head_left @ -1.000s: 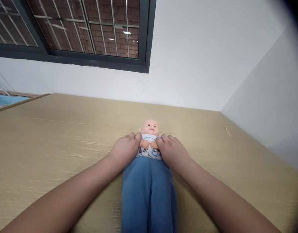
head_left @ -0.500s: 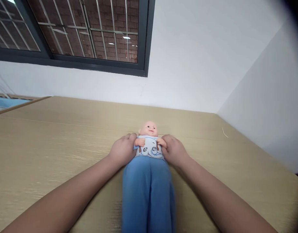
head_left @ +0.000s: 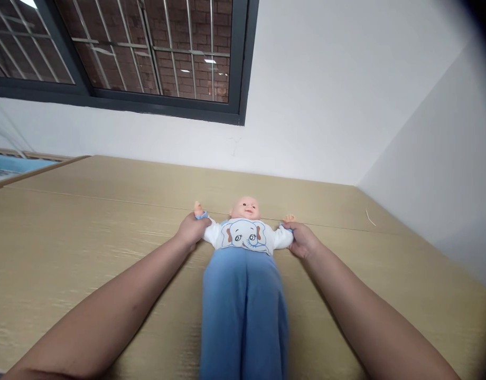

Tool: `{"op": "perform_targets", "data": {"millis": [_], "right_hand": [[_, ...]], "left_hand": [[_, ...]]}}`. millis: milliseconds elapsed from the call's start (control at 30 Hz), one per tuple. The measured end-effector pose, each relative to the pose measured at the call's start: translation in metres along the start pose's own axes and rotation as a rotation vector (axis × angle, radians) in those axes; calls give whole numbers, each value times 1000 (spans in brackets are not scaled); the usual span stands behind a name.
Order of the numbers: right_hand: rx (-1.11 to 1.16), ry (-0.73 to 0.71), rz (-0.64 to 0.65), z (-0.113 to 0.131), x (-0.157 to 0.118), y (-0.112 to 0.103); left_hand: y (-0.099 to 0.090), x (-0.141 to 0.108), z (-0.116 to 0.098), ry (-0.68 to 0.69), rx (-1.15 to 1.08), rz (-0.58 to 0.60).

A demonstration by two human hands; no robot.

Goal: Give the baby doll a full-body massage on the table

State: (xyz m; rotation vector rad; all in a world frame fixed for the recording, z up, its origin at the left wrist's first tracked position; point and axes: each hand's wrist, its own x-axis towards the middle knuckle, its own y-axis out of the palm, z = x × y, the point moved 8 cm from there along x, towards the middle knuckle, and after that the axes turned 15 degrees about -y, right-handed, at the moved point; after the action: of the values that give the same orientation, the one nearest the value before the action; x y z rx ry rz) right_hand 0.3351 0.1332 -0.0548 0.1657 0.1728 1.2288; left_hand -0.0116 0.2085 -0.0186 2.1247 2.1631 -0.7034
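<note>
A baby doll (head_left: 245, 237) lies on its back on the wooden tabletop, head toward the wall. It wears a white top with an elephant face and long blue trousers (head_left: 243, 311) that run down out of the picture. My left hand (head_left: 192, 230) is closed round the doll's forearm at the blue cuff on the left side. On the other side, my right hand (head_left: 304, 240) grips the other forearm at its cuff. Both doll arms are stretched out sideways, with the small hands poking out past my grip.
The yellowish wooden tabletop (head_left: 108, 221) meets a white wall (head_left: 326, 95) at the back and right. A dark-framed barred window (head_left: 239, 68) is above. A thin pale strand (head_left: 370, 217) lies at the right, and something light blue (head_left: 21, 164) shows at the far left.
My hands have moved apart, drawing the doll's arms from in front of its chest out to the sides. The white sleeves and whole elephant print now show. The view has shifted slightly.
</note>
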Motion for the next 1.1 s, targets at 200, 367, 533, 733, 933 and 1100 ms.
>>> {"op": "perform_targets", "data": {"millis": [200,367,533,733,933,1100], "right_hand": [[-35,-58,-25,2,0,1],[-213,-284,-60,34,-14,10],[-1071,-597,134,85,-53,57],[-1559,-860,350,95,-90,108],[-1756,-965,560,83,-105,129],[-1802,-968,597,79,-108,134]], "left_hand": [[5,6,6,-46,-74,67],[-2,-12,-13,72,56,33],[3,-45,-39,319,456,-32],[31,-80,-51,570,951,-87],[54,-99,-54,733,1210,-104],[60,-100,-51,722,1274,-87]]}}
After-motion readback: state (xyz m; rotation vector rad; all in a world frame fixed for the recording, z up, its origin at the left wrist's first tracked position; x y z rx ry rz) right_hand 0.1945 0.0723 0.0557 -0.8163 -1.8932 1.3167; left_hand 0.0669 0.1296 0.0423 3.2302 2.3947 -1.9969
